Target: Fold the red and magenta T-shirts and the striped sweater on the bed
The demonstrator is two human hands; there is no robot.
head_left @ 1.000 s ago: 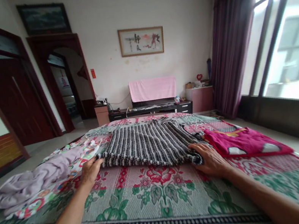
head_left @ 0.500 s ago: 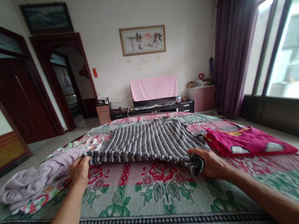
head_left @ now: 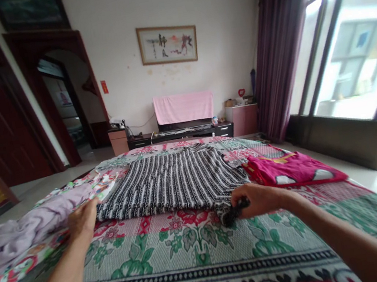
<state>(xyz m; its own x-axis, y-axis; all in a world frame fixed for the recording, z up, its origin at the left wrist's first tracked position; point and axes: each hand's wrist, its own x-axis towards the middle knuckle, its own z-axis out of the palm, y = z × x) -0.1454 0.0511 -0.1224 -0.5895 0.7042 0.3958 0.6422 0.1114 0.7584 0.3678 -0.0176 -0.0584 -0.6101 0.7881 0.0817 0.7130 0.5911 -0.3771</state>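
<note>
A black-and-white striped garment lies spread flat on a bed covered with a floral blanket. My left hand grips the garment's near left corner with fingers curled. At the near right corner, my right hand pinches a bunched bit of the same garment. Both arms reach forward over the blanket.
A lilac garment lies crumpled on a patterned cloth at the left of the bed. A pink garment lies folded at the right. Beyond the bed stand a low cabinet with a pink towel, a doorway at the left and large windows at the right.
Both hands have drawn the striped garment's near edge outward and toward me, so it lies flatter and wider. The view has swung a little to the right.
</note>
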